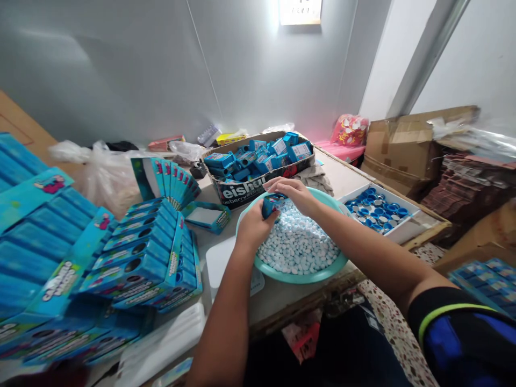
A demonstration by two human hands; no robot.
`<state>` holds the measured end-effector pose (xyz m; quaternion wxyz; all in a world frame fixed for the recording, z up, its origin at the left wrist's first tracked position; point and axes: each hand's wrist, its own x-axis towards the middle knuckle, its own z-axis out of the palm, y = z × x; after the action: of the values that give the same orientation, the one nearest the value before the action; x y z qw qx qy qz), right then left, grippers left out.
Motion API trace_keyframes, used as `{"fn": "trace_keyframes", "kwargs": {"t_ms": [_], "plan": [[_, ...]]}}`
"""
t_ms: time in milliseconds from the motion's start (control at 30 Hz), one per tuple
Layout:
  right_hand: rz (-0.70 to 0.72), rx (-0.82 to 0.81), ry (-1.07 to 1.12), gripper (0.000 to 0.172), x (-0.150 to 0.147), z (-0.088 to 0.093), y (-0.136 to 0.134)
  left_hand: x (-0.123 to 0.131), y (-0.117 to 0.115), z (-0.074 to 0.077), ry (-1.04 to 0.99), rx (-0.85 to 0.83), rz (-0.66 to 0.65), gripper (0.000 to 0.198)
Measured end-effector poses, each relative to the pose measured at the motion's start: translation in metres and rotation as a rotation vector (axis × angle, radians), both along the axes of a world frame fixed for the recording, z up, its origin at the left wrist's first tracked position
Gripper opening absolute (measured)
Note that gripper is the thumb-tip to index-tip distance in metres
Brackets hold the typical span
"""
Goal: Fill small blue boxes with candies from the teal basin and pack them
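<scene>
My left hand [257, 227] is wrapped round a small blue candy box [267, 206] and holds it over the basin. Above and beyond it, my right hand [293, 192] reaches in with its fingers stretched out toward the box's top; whether they touch it I cannot tell. Beneath both hands is a turquoise basin [300, 277] full of small white and pale blue candies [300, 242]. Behind the basin a cardboard carton [237, 194] holds many loose blue boxes [258, 156]. To the right lies a white tray [397, 226] of blue and silver round caps [374, 208].
Stacked display boxes [141, 258] of blue packs fill the left side. A small open blue tray [207, 216] and a flat white scale [220, 263] lie left of the basin. Brown cartons [399, 150] stand beyond the table's right edge. A plastic bag [108, 172] lies behind.
</scene>
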<state>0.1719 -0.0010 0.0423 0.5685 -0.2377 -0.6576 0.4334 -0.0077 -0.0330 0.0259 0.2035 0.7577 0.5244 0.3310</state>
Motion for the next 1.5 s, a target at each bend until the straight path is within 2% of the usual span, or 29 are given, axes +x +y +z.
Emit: {"fn": "trace_keyframes", "kwargs": {"t_ms": [300,600,767,933,1033,1333,1500], "plan": [[0.034,-0.032,-0.016,0.041,0.0,-0.002,0.003,0.0,0.0,0.004,0.015,-0.056,0.017,0.036],[0.029,-0.084,0.037,0.047,0.0,-0.003,0.008,0.001,0.001,0.005,0.021,-0.034,0.062,0.03],[-0.043,-0.114,0.064,0.054,0.002,-0.003,0.01,0.001,0.003,0.001,-0.045,-0.048,0.089,0.031],[-0.144,-0.088,-0.033,0.068,0.003,-0.002,0.012,0.0,0.005,-0.001,-0.071,-0.051,0.099,0.031],[-0.149,-0.062,-0.086,0.072,0.003,-0.003,0.011,-0.001,0.005,-0.001,-0.079,-0.051,0.108,0.03],[-0.235,0.129,-0.233,0.063,0.009,-0.007,0.015,0.001,0.004,-0.001,-0.066,-0.055,0.135,0.03],[-0.267,0.063,-0.346,0.057,0.016,-0.014,0.025,0.001,0.004,-0.002,-0.071,-0.043,0.12,0.029]]}}
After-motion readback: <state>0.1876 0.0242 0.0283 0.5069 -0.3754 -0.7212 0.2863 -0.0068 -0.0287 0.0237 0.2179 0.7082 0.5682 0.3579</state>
